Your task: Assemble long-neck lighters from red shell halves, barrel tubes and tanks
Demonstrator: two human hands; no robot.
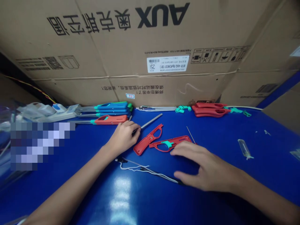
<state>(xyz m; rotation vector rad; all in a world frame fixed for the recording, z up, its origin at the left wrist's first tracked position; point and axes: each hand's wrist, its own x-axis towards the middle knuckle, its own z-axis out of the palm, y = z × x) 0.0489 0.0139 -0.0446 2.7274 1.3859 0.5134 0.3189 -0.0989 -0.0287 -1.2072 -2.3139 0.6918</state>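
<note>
My left hand (125,135) is closed, its curled fingers at the near end of a slim metal tube (152,121); the grip itself is partly hidden. My right hand (202,165) is spread with fingers and thumb apart, slightly blurred. Its fingertips reach over the right end of a red lighter shell half (180,139) that has a green trigger (167,144) in it. Between the hands lies another red shell half (147,142), tilted. In front, a thin rod with white wires (152,171) and black ends lies on the table, one end near my right thumb.
Assembled blue lighters (112,107) and a red lighter (110,119) are stacked at back left, beside a power strip (58,112). Green pieces (182,108), red shells (209,110) and a clear fuel tank (244,148) lie right. A cardboard box (126,59) walls the back.
</note>
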